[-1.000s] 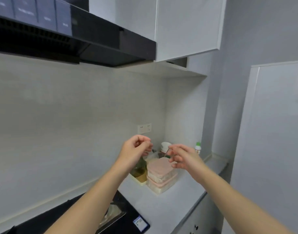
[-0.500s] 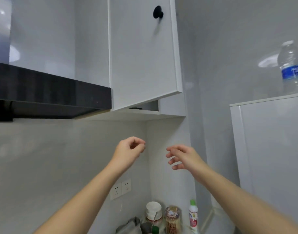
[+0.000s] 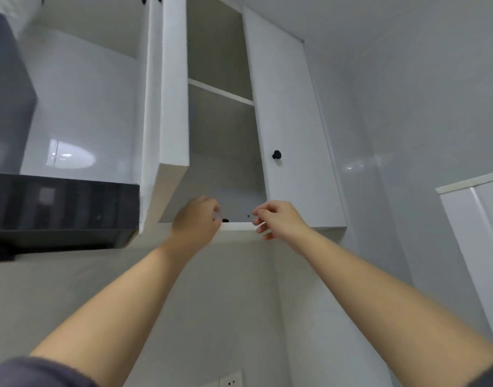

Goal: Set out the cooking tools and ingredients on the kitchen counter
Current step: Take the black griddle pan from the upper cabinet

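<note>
Head view looks steeply up at a white wall cabinet (image 3: 290,107) with two doors, and everything else is placed from it. Its left door (image 3: 174,93) stands swung out toward the camera, while its right door (image 3: 292,177) is closed and carries a small round black knob (image 3: 276,155). Inside the opening, one white shelf board (image 3: 220,92) crosses a grey interior. Left of the cabinet hangs a glossy black range hood (image 3: 58,213). To the cabinet's right, well apart, stands a tall white unit (image 3: 477,208). Both bare forearms rise from below the cabinet and converge on its white bottom edge (image 3: 237,226), and a dark grey sleeve (image 3: 38,372) shows at the left arm's base. The left hand (image 3: 196,219) is seen from the back at the bottom edge, under the open door, with fingers curled forward. Blur hides whether they grip anything, so its hold cannot be told. The right hand (image 3: 276,219) is just below the closed door's lower corner, fingers loosely bent and slightly spread, holding nothing. Between the two hands, on the bottom edge, sits a tiny dark object (image 3: 225,220), too small to identify. Far below the cabinet, a white wall socket (image 3: 231,382) is set in the pale wall.
</note>
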The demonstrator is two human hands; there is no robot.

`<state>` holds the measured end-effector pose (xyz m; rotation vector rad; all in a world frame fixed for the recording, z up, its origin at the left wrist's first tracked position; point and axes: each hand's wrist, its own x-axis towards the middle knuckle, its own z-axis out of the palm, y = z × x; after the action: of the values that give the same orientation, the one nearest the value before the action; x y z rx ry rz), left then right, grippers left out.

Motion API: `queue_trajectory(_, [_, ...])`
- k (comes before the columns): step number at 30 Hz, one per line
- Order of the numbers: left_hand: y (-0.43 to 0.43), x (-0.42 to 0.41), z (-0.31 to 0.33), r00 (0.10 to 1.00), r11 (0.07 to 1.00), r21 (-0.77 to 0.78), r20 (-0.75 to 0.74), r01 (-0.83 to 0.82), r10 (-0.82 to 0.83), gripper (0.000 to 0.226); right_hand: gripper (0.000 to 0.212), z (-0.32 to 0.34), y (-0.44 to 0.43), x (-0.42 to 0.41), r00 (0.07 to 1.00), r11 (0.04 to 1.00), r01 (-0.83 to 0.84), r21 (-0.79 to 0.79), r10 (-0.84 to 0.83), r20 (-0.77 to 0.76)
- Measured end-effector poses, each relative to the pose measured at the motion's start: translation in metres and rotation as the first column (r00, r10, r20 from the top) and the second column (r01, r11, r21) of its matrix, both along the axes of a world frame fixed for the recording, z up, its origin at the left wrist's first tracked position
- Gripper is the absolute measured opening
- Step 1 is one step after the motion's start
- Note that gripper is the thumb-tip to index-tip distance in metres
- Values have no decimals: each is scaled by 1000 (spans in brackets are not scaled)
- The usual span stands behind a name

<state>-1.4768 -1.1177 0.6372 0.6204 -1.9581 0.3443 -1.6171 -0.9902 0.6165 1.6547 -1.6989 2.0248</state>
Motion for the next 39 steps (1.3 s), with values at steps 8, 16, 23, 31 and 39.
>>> queue_trajectory(8, [-20, -20, 34, 956, 969, 22, 172, -245, 238, 19, 10, 41, -53, -35, 951, 973, -229, -3, 224, 213])
queue_trajectory(16, [-28, -35, 53, 795, 812, -281, 202, -512, 572, 20, 53, 70, -75, -46, 869, 920, -354, 171, 255, 425])
queue_trajectory(23, [-43, -29, 69, 717, 749, -289, 230, -596, 659, 32, 48, 86, -118, -41, 705, 823, -568, 31, 466, 534])
queue_trajectory(31, [-36, -25, 49, 889, 867, -201, -64, -456, 453, 29, 38, 97, -164, -31, 712, 806, -590, 37, 499, 494])
queue_trajectory(39, [-20, -7, 19, 971, 976, -24, -110, -216, 212, 22, 13, 132, -118, -21, 996, 991, -68, 114, 73, -43])
